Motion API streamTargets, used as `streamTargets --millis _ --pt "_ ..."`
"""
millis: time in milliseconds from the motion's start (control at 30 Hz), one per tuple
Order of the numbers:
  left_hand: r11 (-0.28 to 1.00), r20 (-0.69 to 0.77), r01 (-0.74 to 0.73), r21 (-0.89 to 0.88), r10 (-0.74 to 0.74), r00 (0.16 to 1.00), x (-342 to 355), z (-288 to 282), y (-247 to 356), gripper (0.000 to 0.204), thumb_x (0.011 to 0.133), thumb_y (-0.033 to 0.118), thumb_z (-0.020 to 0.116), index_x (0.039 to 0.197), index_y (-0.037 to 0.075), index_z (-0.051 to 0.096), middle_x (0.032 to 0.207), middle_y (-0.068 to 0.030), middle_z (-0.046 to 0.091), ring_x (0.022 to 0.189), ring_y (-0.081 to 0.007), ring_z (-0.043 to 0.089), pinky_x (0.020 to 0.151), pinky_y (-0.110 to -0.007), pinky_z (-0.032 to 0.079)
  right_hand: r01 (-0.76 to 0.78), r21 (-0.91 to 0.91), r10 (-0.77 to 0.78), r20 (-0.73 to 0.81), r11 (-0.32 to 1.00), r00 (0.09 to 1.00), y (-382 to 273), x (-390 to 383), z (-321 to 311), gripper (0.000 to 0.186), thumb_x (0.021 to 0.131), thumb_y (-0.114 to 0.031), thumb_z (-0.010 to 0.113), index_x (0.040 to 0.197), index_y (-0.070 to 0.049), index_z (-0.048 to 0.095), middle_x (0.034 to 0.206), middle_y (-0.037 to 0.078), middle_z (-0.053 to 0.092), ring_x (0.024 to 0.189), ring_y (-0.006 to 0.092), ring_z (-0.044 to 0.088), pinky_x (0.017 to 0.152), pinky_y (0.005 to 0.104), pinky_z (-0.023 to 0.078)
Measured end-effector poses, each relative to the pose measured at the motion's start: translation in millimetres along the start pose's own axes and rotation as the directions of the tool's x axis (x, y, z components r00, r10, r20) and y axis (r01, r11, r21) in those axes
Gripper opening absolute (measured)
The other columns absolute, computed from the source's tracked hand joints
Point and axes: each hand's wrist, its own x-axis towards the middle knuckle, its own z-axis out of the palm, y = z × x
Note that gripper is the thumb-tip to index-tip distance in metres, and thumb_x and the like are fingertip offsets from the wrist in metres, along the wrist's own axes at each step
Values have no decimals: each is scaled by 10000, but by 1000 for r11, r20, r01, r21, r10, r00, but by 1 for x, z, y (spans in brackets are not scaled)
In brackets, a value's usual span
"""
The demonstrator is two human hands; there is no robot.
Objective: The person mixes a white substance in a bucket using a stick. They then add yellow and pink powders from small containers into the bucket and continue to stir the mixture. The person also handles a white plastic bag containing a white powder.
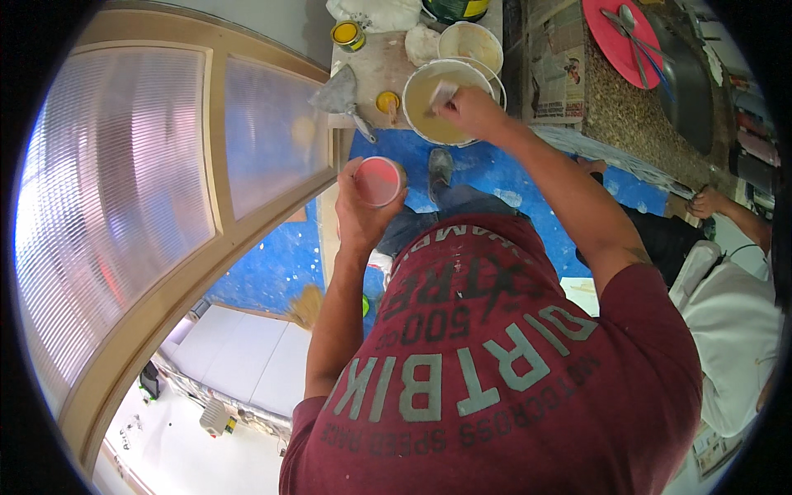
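My left hand (360, 216) is wrapped round a small round cup (380, 181) with a pale rim and a reddish-pink inside. Over a white bucket (415, 124) of murky yellowish liquid, my right hand (476, 113) grips a small whitish piece (444, 93). Its lower end is at or just above the liquid; its exact kind cannot be made out. A second whitish tub (483, 40) stands just behind the bucket. Left of the bucket lie a wide putty knife (337, 91) and a small yellow lid or tin (387, 102).
An open yellow tin (348, 35) stands on the worktop (375, 62). A wood-framed ribbed glass partition (219, 132) borders the left. At right are a speckled counter (610, 107), a red plate with cutlery (624, 37) and another person's hand (705, 202). Blue sheeting (276, 260) covers the floor.
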Motion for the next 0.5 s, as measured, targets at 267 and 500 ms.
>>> streamTargets --millis 267,500 --pt "998 -9 -41 -40 40 999 8 -3 3 800 711 190 945 1352 37 492 1207 -183 655 1113 -307 667 970 -419 534 -60 89 67 -76 994 995 12 -8 13 384 952 -360 656 1027 9 732 897 268 713 852 458 696 767 538 554" --pt "998 12 -14 -58 15 1000 8 -6 10 796 712 187 941 1352 35 493 1225 -178 648 1125 -300 663 977 -413 530 -122 47 129 -177 991 976 1 14 8 396 942 -401 690 1049 -24 742 908 244 727 891 449 698 774 523 563"
